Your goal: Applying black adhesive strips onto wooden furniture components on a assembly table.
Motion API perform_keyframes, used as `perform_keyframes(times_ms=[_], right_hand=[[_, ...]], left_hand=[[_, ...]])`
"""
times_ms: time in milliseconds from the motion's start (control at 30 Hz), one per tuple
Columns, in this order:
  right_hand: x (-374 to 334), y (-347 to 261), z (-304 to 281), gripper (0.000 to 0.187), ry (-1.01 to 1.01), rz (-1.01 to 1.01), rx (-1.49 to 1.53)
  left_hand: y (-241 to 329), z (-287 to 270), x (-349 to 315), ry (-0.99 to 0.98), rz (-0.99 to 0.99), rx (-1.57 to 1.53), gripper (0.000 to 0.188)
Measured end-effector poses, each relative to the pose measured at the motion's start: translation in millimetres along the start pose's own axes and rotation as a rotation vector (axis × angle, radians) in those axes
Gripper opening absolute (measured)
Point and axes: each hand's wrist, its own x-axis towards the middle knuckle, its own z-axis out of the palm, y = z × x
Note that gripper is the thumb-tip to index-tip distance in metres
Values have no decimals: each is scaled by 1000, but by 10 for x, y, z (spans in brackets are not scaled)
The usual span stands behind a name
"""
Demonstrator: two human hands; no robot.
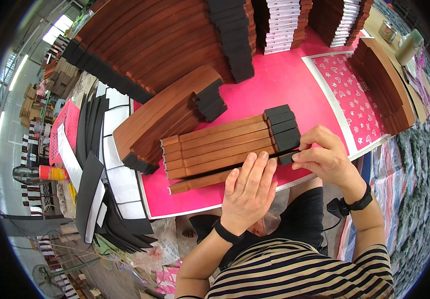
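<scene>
Our left hand (pixel 249 194), grip unclosed, lay across the wooden strips (pixel 215 144); our right hand (pixel 327 157) clamped its grip on one's black end (pixel 285 158), so we likely needed steady pressure.

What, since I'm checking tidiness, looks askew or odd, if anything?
The black strips left of the pink table lie splayed at uneven angles, unlike the tidy wooden stacks. The front wooden piece, under the left hand, sits apart from its row. No spill stands out.
</scene>
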Motion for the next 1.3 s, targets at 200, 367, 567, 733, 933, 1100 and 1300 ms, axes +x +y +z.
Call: perform_keyframes(times_ms=[200,367,567,733,933,1100,1300], right_hand=[[36,5,-45,29,-29,0,-39],[127,-104,-66,28,-33,44,-92],[19,-161,-103,31,-60,45,-226],[-109,-227,-36,34,-22,30,-329],[-129,-171,1,33,-63,27,-341],[-59,-357,227,33,49,-30,-398],[501,-1078,754,29,-151,-231,-207]], left_hand=[[2,36,31,5,-1,-11,51],[-32,4,33,1,-28,22,51],[27,99,23,-21,-15,-61,56],[30,93,5,41,-3,-134,56],[-111,-1,-81,147,34,-543,69],[-585,-534,-348,261,-98,-364,61],[-1403,-1084,-1054,200,-548,-156,51]])
